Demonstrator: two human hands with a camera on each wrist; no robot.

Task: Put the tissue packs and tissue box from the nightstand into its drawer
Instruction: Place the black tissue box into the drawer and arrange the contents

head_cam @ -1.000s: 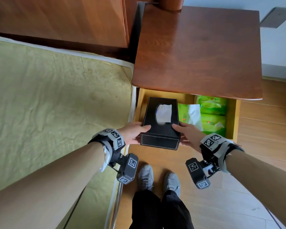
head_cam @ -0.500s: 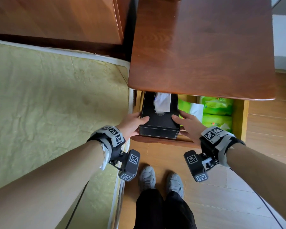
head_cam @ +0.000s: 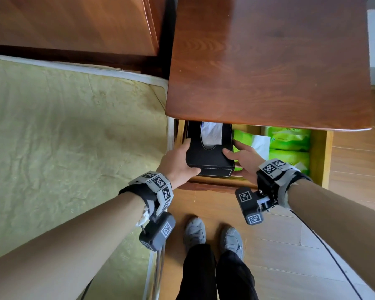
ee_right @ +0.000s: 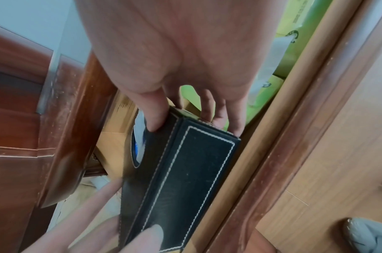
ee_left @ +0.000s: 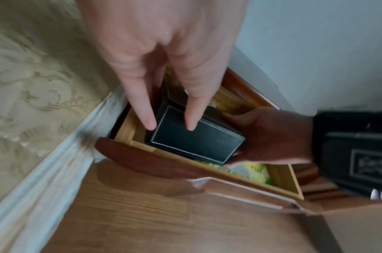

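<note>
A black leather tissue box [head_cam: 209, 154] with white stitching and a white tissue sticking out sits low in the left part of the open drawer [head_cam: 319, 156], its far end under the nightstand top [head_cam: 268, 61]. My left hand [head_cam: 180, 163] grips its left side and near corner. My right hand [head_cam: 240, 159] grips its right side, thumb on top. Green tissue packs [head_cam: 287, 139] lie in the drawer to the right of the box. The box [ee_left: 196, 142] shows between both hands in the left wrist view. In the right wrist view the box [ee_right: 185, 179] is pinched by thumb and fingers.
A bed with a yellow-green mattress [head_cam: 74, 148] lies close on the left, almost touching the drawer. The wooden headboard [head_cam: 74, 22] is behind it. My grey shoes [head_cam: 212, 234] stand on the wooden floor below the drawer front [head_cam: 214, 188].
Both hands have carried the tissue box forward and down into the drawer, so its far end now lies under the nightstand top. The view has come closer.
</note>
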